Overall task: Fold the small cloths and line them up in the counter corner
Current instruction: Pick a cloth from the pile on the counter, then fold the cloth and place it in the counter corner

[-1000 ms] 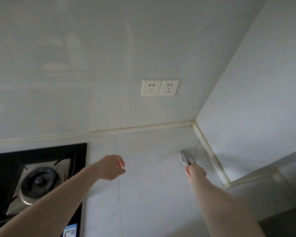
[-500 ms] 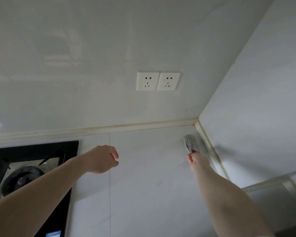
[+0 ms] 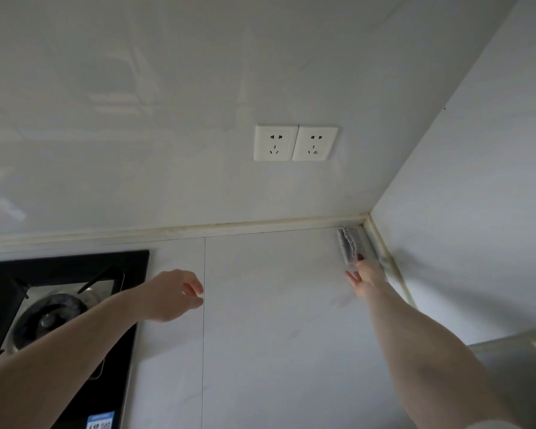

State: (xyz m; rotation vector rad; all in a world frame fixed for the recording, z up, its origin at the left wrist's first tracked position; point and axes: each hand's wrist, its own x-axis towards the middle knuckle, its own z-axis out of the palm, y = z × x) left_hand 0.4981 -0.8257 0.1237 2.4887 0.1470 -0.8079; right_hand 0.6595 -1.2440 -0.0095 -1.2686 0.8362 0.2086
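Observation:
A small grey folded cloth (image 3: 348, 246) lies on the white counter (image 3: 276, 320), tucked into the far right corner where the two walls meet. My right hand (image 3: 365, 275) reaches out to its near end; a fingertip touches the cloth, and the thumb sticks out to the left, clear of it. My left hand (image 3: 171, 294) hovers over the counter beside the hob, fingers loosely curled and holding nothing. No other cloth is in view.
A black gas hob (image 3: 59, 320) with a burner takes up the counter's left side. Two white wall sockets (image 3: 295, 143) sit above the counter. A cream sealing strip (image 3: 198, 230) runs along the back wall, and the right wall closes off the corner.
My right hand carried the folded cloth away from me into the corner and set it down there. My left hand stayed near the hob and its fingers loosened a little.

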